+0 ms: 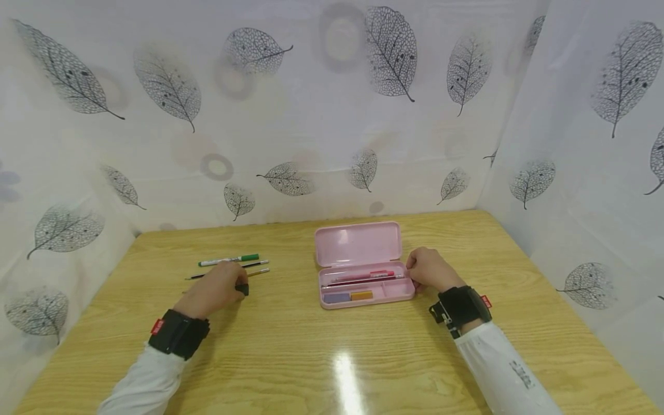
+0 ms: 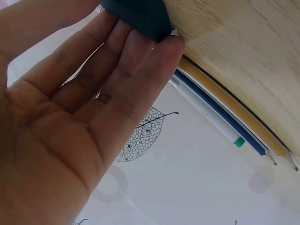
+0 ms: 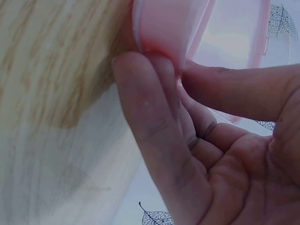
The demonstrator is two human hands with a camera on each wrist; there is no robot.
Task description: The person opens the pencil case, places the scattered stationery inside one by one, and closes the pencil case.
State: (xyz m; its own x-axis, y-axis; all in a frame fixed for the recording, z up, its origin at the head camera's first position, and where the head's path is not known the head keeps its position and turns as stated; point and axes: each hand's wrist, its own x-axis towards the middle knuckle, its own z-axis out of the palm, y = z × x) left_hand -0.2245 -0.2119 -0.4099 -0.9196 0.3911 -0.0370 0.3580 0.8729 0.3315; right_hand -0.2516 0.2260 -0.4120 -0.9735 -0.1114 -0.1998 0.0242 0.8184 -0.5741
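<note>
My left hand (image 1: 217, 289) pinches a small dark block (image 1: 242, 289) just above the table, near the pencils. In the left wrist view the dark block (image 2: 140, 16) looks angular and sits at the fingertips; its exact kind cannot be made out. A pink pencil case (image 1: 363, 303) lies with its lid raised at the back. My right hand (image 1: 432, 270) grips its right end, thumb on the rim and fingers against the outside wall (image 3: 166, 28). Inside are a red-capped pen (image 1: 381, 274), a dark red pencil (image 1: 358, 282), a purple block (image 1: 336, 298) and an orange block (image 1: 361, 295).
Left of the case lie a white marker with a green cap (image 1: 249, 257), a dark pencil (image 1: 254, 264) and a yellow pencil (image 1: 259, 271), partly behind my left hand. A leaf-print cloth (image 1: 311, 127) hangs at the back and sides of the wooden table (image 1: 290, 357).
</note>
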